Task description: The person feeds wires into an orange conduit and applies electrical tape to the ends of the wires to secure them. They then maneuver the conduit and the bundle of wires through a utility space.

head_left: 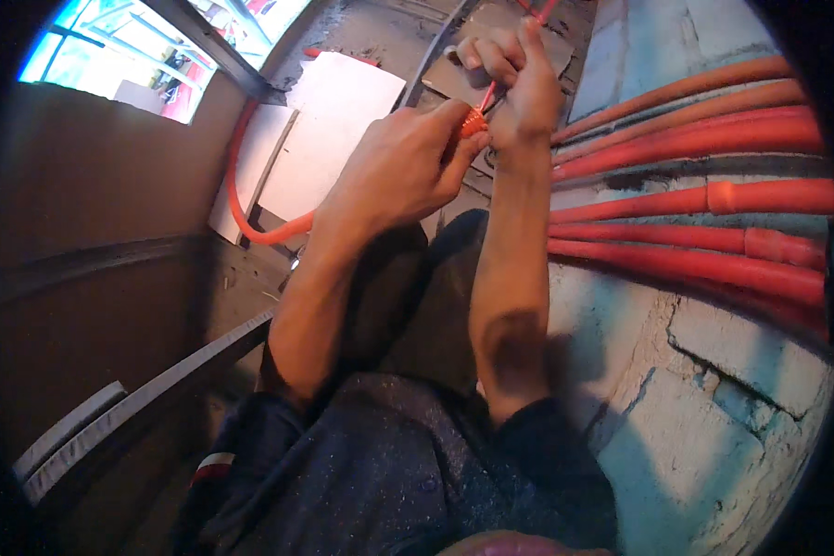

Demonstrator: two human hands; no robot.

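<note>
With the left hand (pixel 398 167), I am pinching an orange ribbed piece (pixel 473 124) between thumb and fingers. The piece is sitting near the top centre of the view, just beside the right wrist. It is showing a bright orange, closely ridged surface, and the fingers are covering part of it, so I am not able to tell its full length.

A thin pinkish-red line (pixel 488 95) is running from the piece toward the right hand (pixel 526 93). That hand is curling its lower fingers and stretching its forefinger toward the upper edge, where more of the line is showing at the fingertip. Whether the right fingers are gripping it, I am unable to tell.

An orange tube (pixel 236 185) is curving beside a white panel (pixel 343 102) and passing behind the left forearm; its link to the ribbed piece is staying hidden.

On the right, red and orange pipes (pixel 676 144) are running along a cracked, pale blue-green wall (pixel 639 334), some with thicker sleeve joints. Any markings on them are appearing too blurred to read. The dark left shirt sleeve (pixel 259 445) is carrying a white-and-red band (pixel 213 466).
</note>
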